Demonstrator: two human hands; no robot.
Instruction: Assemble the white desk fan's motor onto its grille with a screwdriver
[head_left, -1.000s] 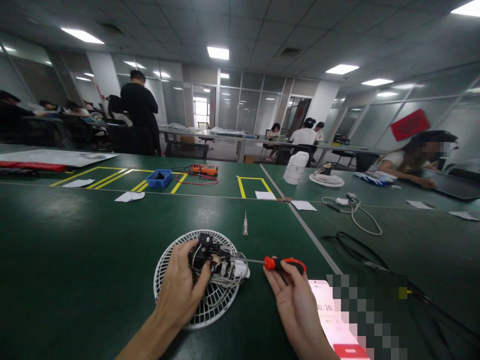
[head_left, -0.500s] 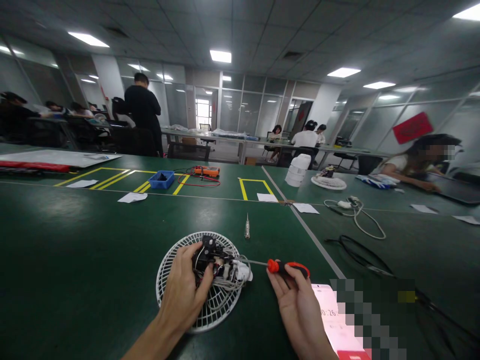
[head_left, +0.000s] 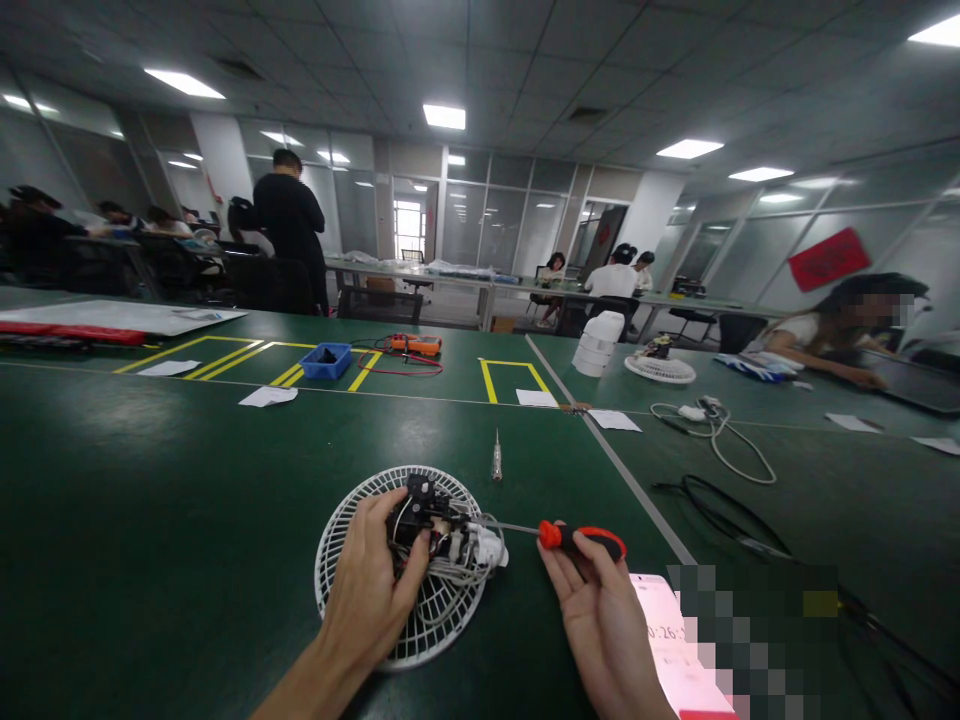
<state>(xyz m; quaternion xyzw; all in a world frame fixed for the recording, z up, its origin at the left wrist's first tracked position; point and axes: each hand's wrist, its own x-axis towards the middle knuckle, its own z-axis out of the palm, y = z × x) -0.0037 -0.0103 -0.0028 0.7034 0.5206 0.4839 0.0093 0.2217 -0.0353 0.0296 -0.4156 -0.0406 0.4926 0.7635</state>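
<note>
My left hand [head_left: 371, 590] is closed round a small black motor assembly [head_left: 435, 530] with white wires, held over a white round fan grille [head_left: 360, 510] that lies flat on the green table [head_left: 165, 500]. My right hand [head_left: 600, 620] pinches the red-and-black handle of a screwdriver [head_left: 581, 540]; its thin shaft runs left to the white part of the assembly. A small clear-handled tester screwdriver [head_left: 496, 458] lies just beyond the grille.
A phone with a pink screen [head_left: 675, 650] lies by my right wrist. Black and white cables [head_left: 720, 440] sprawl to the right. Farther off are a blue tray [head_left: 326, 360], an orange multimeter [head_left: 416, 344], paper slips, another fan grille [head_left: 660, 370] and seated people.
Both hands keep their grips on the assembly and screwdriver. The view has tilted slightly, so everything sits a little lower and to the right in the frame.
</note>
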